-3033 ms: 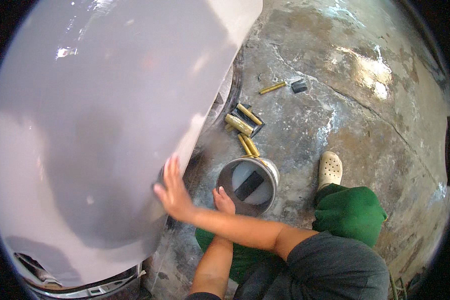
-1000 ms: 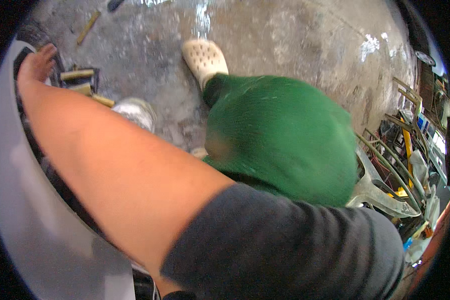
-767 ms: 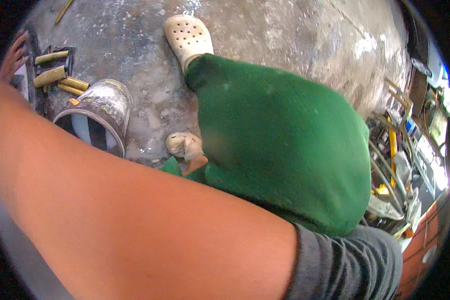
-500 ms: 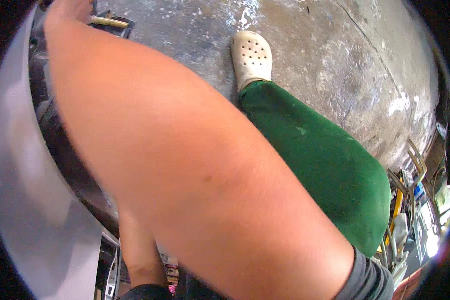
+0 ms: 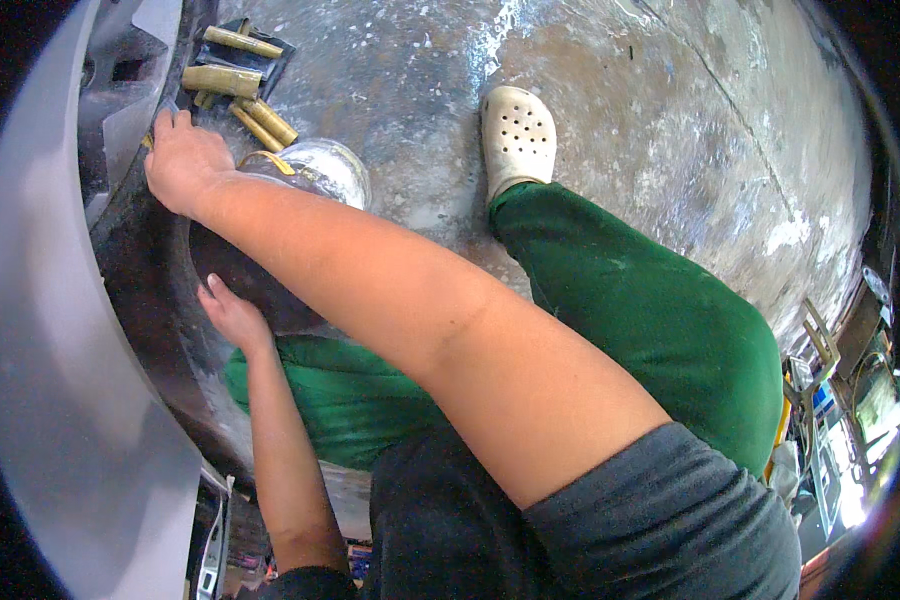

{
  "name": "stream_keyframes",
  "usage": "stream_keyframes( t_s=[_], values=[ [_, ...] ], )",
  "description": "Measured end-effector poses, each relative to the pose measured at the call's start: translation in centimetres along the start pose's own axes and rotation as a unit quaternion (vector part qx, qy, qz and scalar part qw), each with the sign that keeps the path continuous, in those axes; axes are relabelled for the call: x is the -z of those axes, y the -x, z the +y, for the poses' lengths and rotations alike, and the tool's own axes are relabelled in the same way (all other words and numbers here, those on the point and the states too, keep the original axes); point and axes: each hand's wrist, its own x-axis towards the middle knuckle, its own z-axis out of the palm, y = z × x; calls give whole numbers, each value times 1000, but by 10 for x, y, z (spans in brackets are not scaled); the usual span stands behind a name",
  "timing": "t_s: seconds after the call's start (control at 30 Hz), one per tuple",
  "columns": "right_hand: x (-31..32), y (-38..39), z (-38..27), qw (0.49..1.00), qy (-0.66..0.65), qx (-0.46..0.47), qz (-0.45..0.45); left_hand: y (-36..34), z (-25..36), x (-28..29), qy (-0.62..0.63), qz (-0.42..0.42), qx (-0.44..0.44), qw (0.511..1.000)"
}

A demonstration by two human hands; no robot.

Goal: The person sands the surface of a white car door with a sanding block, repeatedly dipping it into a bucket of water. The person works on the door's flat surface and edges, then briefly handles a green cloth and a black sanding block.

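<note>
My right hand (image 5: 185, 155), its forearm crossing the middle of the view, is low beside the bucket (image 5: 335, 175) at the upper left, fingers curled over something small that I cannot make out. My left hand (image 5: 232, 312) is open beside the bucket, below the right one, fingertips near its dark side. Just past the bucket, several yellowish cylinders (image 5: 220, 80) lie on and about a black sheet (image 5: 278, 62). The pale grey car body panel (image 5: 60, 350) runs down the left side, with a dark recessed edge (image 5: 130, 65). My right arm partly hides the bucket.
My green-trousered right leg (image 5: 650, 330) reaches forward to a cream clog (image 5: 518, 135) on the stained concrete floor (image 5: 680, 170). At the far right is a jumble of metal frames (image 5: 820, 350) and assorted parts.
The view has swung back and forth. My right hand has moved from the panel's surface down beside the bucket, its fingers now curled. My left hand, hidden half a second ago, shows again.
</note>
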Motion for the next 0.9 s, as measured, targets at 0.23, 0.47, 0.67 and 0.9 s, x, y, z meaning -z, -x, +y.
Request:
stream_keyframes(
  t_s=[0.23,0.47,0.67,0.9],
  values=[
    [-15,-17,6,987,90,-63,-118,1,2,-2,13,17,-9,1000],
    [-15,-18,6,976,115,-70,-170,0,-1,1,-13,3,-10,1000],
    [-13,-70,40,955,23,-68,-288,-5,-5,-17,87,42,11,995],
    [70,-94,101,906,-260,-277,-188,-2,6,-5,58,34,83,994]
  ],
)
